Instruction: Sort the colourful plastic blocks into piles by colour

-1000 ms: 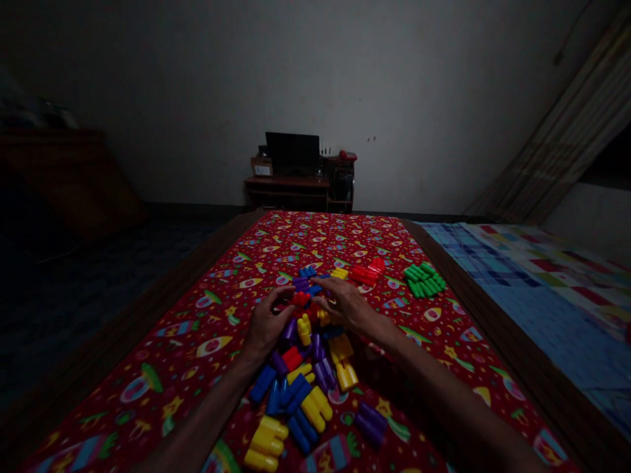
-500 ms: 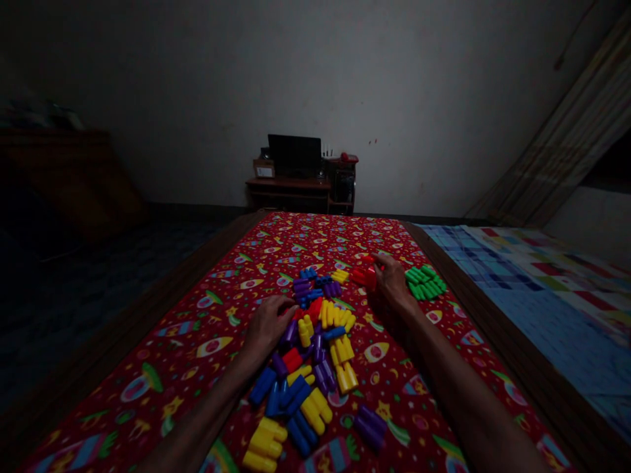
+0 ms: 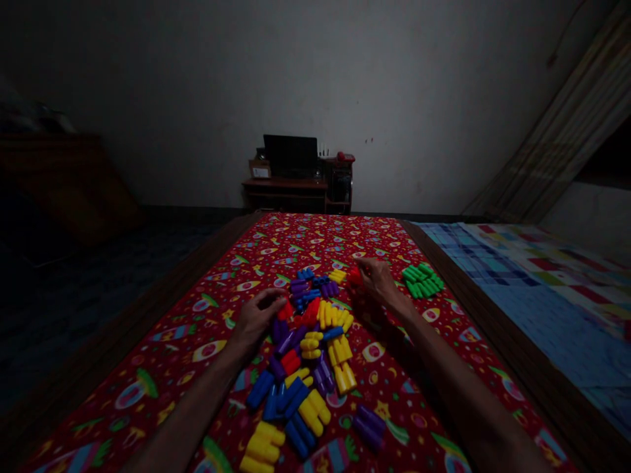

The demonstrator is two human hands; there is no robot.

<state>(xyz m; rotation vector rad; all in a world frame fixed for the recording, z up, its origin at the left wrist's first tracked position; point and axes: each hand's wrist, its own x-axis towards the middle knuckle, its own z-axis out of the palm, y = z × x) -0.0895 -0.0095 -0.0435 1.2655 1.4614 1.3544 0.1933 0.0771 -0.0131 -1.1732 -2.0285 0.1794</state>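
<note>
My left hand pinches a red toy block between thumb and fingers at the left edge of a mixed heap. Around it lie purple blocks, another red block and yellow blocks. Farther right, my right hand has its fingers closed at red blocks, which it partly covers. Just left of those is a yellow block. A group of green blocks lies to the right of my right hand.
Blue blocks and more yellow ones lie nearer me, with a lone purple block to the right. All rest on a red patterned cloth. A desk with a monitor stands at the far wall.
My left hand has drawn slightly left with the red block, and the yellow block beside it has tipped over. My right hand has shifted left over the red blocks.
</note>
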